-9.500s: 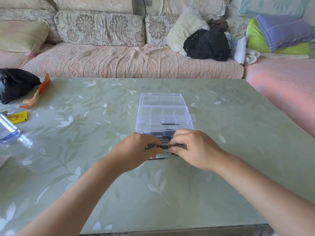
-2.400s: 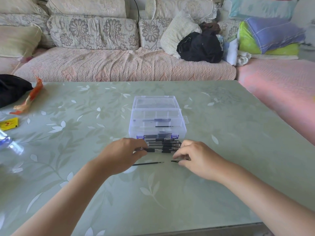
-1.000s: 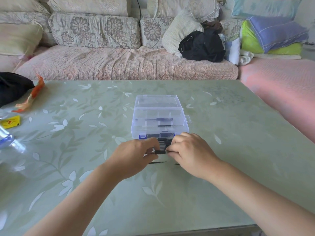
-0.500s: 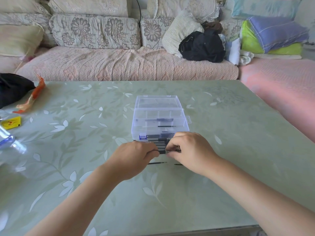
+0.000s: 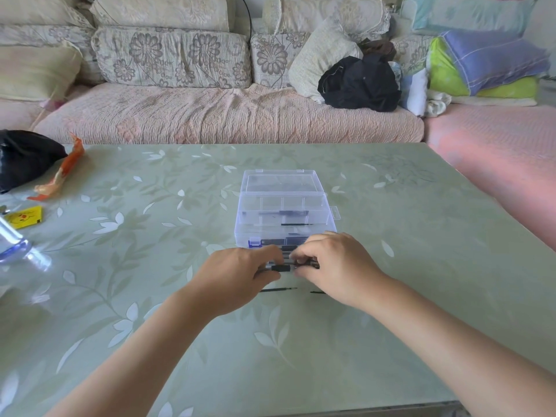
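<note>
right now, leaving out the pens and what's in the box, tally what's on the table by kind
clear box: 1
clear bottle: 1
black bag: 1
orange wrapper: 1
yellow packet: 1
thin black sticks: 2
total: 7
a scrap at the left edge is too cut off to count

The single view comes from a wide-angle camera worn on the person's head. It faces forward and downward across the green table (image 5: 421, 266) toward the sofa (image 5: 210, 115) beyond the far edge. Both forearms enter from the bottom edge. The left hand (image 5: 237, 275) and right hand (image 5: 337, 266) grip a black pen (image 5: 281, 268) at close range near frame centre (the table edges bow slightly). The clear box (image 5: 282, 206) lies just beyond.
</note>
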`<state>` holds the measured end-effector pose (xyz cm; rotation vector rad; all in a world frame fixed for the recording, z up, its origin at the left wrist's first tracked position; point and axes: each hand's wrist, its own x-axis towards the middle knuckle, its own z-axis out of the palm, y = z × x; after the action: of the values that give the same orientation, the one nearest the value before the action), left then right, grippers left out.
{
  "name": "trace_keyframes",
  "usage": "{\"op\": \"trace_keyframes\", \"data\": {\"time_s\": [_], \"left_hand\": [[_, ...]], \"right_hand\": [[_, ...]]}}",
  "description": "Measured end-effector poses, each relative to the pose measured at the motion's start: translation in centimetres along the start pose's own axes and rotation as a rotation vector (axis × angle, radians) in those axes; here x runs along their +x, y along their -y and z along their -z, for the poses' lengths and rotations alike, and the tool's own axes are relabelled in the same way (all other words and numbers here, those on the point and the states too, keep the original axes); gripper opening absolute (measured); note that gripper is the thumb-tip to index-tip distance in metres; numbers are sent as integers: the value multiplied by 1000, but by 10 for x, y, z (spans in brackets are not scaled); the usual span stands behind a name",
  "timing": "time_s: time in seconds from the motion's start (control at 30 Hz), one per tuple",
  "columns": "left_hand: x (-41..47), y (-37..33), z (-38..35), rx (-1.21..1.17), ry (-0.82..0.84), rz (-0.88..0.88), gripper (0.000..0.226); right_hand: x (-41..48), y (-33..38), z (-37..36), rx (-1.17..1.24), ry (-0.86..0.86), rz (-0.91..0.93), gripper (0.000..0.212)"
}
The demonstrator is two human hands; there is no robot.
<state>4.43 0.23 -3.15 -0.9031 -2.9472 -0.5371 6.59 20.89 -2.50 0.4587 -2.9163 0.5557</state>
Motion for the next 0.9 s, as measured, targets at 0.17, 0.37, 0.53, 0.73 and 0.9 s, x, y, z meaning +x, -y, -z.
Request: {"op": "trace_keyframes", "data": {"time_s": [0.17, 0.37, 0.53, 0.73, 0.9], "left_hand": [[0, 0, -3, 1, 32, 36, 24], [0, 0, -5, -3, 50, 38, 22], [0, -2, -3, 20, 43, -2, 13], [0, 1, -5, -14, 29, 6, 20], [1, 1, -6, -3, 49, 31, 27]], "right_hand": [[-1, 0, -4, -27, -11, 12, 8], [0, 0, -3, 7, 36, 37, 12], [-2, 3, 0, 36, 33, -13, 11], [-1, 0, -2, 4, 26, 11, 13], [0, 0, -3, 5, -5, 19, 7]]}}
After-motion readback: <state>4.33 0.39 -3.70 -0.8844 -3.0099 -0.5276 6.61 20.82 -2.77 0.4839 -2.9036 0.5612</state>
